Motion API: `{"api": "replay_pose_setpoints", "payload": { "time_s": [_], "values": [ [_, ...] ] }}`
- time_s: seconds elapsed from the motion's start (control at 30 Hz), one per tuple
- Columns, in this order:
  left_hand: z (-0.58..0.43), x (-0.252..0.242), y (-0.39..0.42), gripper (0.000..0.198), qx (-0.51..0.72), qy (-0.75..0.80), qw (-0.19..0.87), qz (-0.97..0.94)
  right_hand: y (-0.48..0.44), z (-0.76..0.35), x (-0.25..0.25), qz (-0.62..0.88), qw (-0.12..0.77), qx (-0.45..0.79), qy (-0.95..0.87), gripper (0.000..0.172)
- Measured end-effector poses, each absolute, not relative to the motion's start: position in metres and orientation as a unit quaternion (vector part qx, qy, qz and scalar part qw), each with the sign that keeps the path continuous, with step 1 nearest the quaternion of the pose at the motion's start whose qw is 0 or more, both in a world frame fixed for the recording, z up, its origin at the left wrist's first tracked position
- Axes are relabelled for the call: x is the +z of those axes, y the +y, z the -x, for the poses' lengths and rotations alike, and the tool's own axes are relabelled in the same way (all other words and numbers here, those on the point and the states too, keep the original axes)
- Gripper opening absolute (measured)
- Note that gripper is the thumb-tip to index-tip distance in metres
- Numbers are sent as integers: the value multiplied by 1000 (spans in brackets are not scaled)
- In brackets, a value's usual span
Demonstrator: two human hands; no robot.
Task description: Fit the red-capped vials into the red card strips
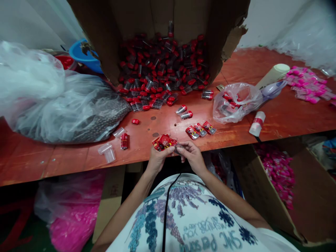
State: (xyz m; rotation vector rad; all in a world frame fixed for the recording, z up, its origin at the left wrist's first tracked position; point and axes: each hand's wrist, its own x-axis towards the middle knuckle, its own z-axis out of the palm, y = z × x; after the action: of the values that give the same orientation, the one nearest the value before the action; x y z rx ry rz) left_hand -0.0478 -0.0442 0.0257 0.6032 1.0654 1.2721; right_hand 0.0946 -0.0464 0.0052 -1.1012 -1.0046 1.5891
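Several red printed packets (163,141) are fanned out in my left hand (156,160), thumb pressed on top, near the table's front edge. My right hand (193,156) pinches the right end of the packets, where a dark, clear-looking part shows; its exact form is hidden by the fingers. Three similar red packets (201,130) lie in a row just beyond my right hand. Behind them rest two small clear tubes with red caps (186,115). Left of my hands are a small red cylinder (124,141), clear empty tubes (109,154) and a loose red cap (135,121).
A tipped cardboard box (101,38) spills many red-capped tubes (157,70). On the left sits a clear bag of dark beads (78,112); on the right, a plastic bag of red packets (233,103), a white roll (257,123) and pink items (308,84).
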Motion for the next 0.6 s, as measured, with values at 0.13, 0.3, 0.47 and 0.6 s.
{"api": "replay_pose_setpoints", "payload": {
  "time_s": [0.13, 0.3, 0.47, 0.6],
  "values": [
    [43, 22, -46, 47, 561, 493, 622, -235, -49, -96, 3, 486, 473, 520, -520, 22],
    [41, 22, -45, 26, 546, 521, 604, -257, -51, -95, -1, 494, 466, 474, -560, 23],
    [40, 23, -42, 24, 557, 497, 623, -235, -44, -91, -5, 451, 477, 656, -373, 26],
    [40, 22, -42, 25, 559, 465, 658, -196, -41, -91, -4, 434, 480, 692, -320, 29]
  ]
}}
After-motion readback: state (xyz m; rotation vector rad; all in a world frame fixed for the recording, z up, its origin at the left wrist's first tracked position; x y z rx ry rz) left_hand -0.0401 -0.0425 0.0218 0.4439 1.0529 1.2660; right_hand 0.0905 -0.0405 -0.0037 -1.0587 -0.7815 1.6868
